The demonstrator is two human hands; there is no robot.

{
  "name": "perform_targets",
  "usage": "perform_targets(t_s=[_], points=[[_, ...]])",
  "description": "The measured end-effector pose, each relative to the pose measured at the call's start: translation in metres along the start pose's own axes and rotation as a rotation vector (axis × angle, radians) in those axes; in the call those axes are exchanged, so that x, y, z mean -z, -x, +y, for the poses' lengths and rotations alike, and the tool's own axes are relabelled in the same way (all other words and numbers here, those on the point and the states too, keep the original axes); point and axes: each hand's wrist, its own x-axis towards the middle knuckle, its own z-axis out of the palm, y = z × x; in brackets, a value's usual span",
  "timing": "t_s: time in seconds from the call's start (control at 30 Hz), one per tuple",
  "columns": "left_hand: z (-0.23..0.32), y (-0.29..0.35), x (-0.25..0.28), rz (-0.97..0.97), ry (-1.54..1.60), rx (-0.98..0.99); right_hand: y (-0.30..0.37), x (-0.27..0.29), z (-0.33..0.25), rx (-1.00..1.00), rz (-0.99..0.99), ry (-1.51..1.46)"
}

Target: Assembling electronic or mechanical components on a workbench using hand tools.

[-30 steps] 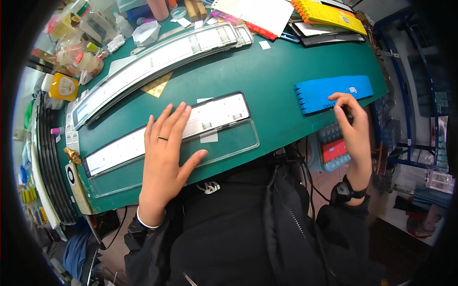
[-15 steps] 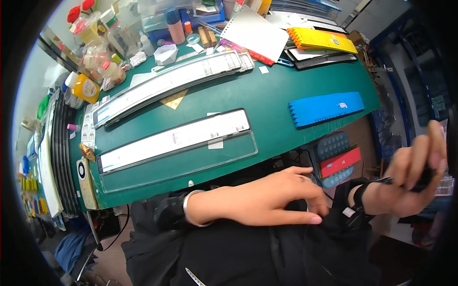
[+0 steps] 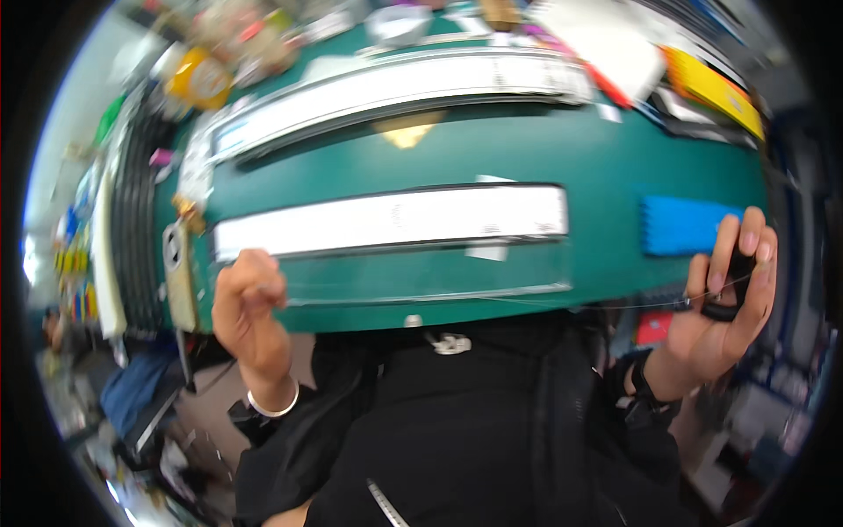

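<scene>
My left hand (image 3: 250, 299) is raised over the table's near left edge, its fingers curled closed. What it holds, if anything, is hidden and smeared by motion. My right hand (image 3: 729, 303), at the right beside the blue comb-edged piece (image 3: 680, 225), grips a small black object (image 3: 736, 285) with a rounded end. From there a thin, pale thread (image 3: 606, 306) stretches leftward across the table edge and fades from sight before my left hand. Between the hands lies a long white panel with a dark rim (image 3: 395, 218), a clear frame (image 3: 421, 294) along its near side.
Farther back on the green table (image 3: 527, 145) lies a longer, framed white strip (image 3: 404, 86). Yellow pieces (image 3: 716, 90) and a paper pad (image 3: 606, 44) are at back right. A yellow bottle (image 3: 200, 77) stands back left, near dark upright strips (image 3: 136, 220).
My left hand has swung far left, from near the right hand, and its fingers have closed. The right hand still grips the black object; a thread now shows. The view has shifted and blurred.
</scene>
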Motion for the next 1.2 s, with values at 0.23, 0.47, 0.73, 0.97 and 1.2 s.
perform_targets(t_s=[0.23,0.47,0.73,0.97,1.2], points=[[-0.034,0.014,0.036,0.339,-0.273,0.193,0.025,-0.075,0.067,-0.509,-0.313,-0.103],[-0.061,0.023,0.072,0.387,-0.56,0.256,0.018,-0.111,0.089,-0.653,-0.477,-0.139],[-0.071,0.033,0.079,0.433,-0.757,0.362,0.02,-0.112,0.094,-0.738,-0.558,-0.155],[-0.074,0.037,0.078,0.484,-0.725,0.367,0.021,-0.113,0.096,-0.711,-0.533,-0.16],[-0.066,0.034,0.067,0.604,-0.626,0.474,0.022,-0.113,0.095,-0.687,-0.516,-0.145]])
